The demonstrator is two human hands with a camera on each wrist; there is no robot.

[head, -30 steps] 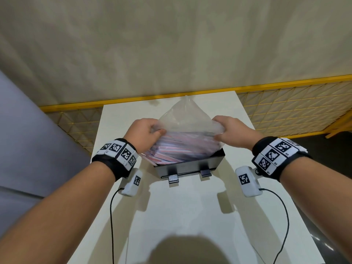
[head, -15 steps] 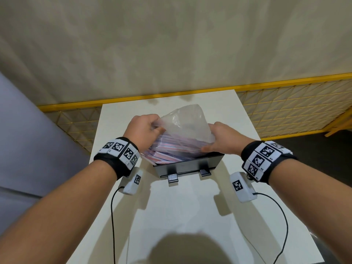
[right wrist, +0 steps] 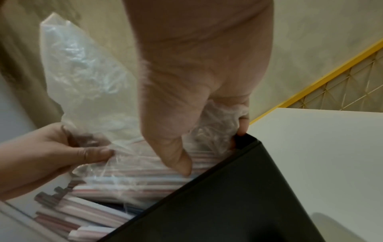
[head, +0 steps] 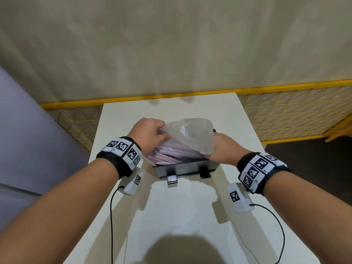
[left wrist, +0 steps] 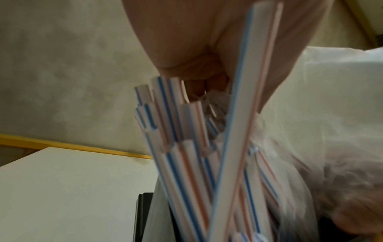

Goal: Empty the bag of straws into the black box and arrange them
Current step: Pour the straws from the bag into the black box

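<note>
White table (head: 190,216), black box (head: 186,168) on it

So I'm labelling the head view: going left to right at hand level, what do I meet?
left hand → plastic bag → right hand, all above the black box.

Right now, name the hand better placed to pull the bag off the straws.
Probably the left hand: it pinches the bag at its open end, above the loose straws. The right hand is low at the black box rim, holding bag and straws down.
</note>
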